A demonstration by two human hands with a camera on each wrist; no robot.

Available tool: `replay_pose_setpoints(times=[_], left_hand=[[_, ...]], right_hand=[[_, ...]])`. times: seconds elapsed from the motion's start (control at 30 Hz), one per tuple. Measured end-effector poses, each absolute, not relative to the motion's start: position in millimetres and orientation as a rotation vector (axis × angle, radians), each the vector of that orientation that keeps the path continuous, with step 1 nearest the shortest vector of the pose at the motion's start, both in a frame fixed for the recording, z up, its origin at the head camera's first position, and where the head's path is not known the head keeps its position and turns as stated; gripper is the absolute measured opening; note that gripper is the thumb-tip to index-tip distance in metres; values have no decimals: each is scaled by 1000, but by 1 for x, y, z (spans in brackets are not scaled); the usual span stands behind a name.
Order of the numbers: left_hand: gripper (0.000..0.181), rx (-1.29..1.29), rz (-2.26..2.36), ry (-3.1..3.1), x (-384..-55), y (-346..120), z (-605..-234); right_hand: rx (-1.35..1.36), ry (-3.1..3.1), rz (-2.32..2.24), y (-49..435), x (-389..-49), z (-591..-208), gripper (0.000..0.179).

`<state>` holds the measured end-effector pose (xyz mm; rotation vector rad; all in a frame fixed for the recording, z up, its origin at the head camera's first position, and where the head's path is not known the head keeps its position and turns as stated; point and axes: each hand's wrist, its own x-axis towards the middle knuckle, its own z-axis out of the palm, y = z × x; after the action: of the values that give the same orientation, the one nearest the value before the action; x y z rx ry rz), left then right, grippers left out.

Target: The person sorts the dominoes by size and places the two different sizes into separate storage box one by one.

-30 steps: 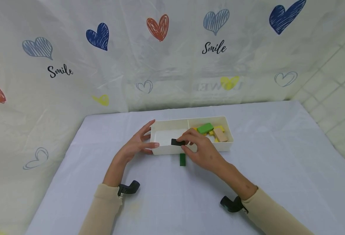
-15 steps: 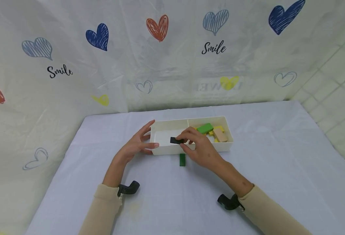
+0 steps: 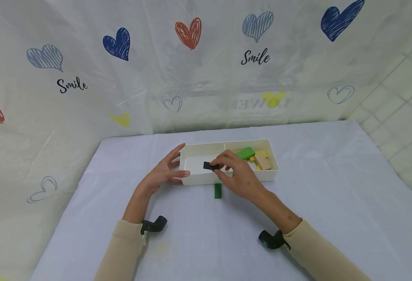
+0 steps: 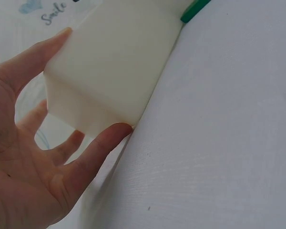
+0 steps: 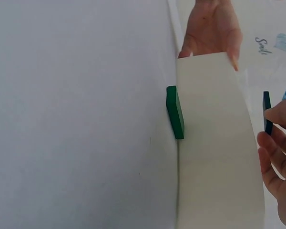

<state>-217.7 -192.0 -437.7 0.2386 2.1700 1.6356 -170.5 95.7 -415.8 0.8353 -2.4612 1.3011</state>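
Note:
The two-compartment white box (image 3: 202, 178) lies across the table's far half. My left hand (image 3: 162, 171) holds its left end; in the left wrist view its spread fingers (image 4: 102, 148) curve about the end corners. My right hand (image 3: 239, 177) pinches a small flat black block (image 3: 208, 166) between thumb and forefinger. That block hangs over the left compartment, near the front wall. In the right wrist view the dark block (image 5: 267, 112) stands on edge in the fingertips. A dark green block (image 3: 218, 191) rests on the cloth against the box's front.
In the right compartment are a light green block (image 3: 245, 153), a tan block (image 3: 263, 161) and several yellow pieces (image 3: 260, 153). White cloth covers the table (image 3: 192, 242). A curtain printed with hearts (image 3: 206, 78) hangs behind its far edge.
My right hand has moved slightly away from me and left, taking the black block further in over the left compartment. The left hand, box and dark green block have stayed put.

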Motion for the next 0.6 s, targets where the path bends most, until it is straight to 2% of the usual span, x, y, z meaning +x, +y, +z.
replay_pose_setpoints(times=[0.6], left_hand=[[96,240,1627,2178,-218,-191,-438]], right_hand=[[816,-2460,1261,93,-175,-421,27]])
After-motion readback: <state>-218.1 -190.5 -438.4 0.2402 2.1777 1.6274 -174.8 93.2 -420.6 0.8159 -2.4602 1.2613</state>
